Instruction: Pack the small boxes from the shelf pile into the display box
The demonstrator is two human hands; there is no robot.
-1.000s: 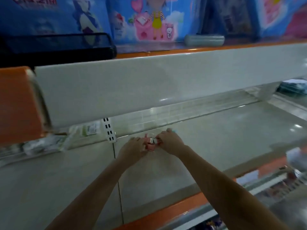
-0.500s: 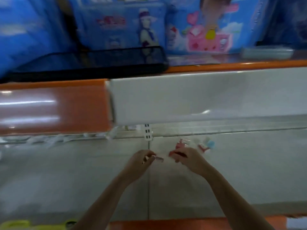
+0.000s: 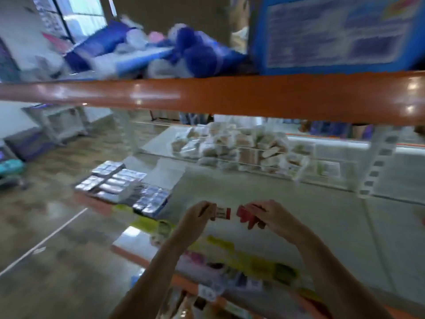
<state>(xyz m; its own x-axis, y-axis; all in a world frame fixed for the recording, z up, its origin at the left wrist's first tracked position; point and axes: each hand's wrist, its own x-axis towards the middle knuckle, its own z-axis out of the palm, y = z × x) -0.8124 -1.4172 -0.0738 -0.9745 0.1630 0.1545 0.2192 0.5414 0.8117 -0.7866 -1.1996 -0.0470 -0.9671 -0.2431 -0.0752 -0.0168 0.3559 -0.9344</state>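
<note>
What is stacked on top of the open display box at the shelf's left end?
Silvery wrapped packs are piled on the display box, covering its left part. More packs fill the exposed right part. What lies beneath the pile is hidden.

red-and-white small box (image 3: 222,213) showing in the left hand (image 3: 199,215), red small box (image 3: 246,214) in the right hand (image 3: 271,216), orange shelf edge (image 3: 230,97) gleaming, silvery packs (image 3: 115,180) shining, blue packages (image 3: 202,56) lying above

Orange beam (image 3: 207,97) overhead; shelf surface (image 3: 299,210) ahead seemingly bare
</note>
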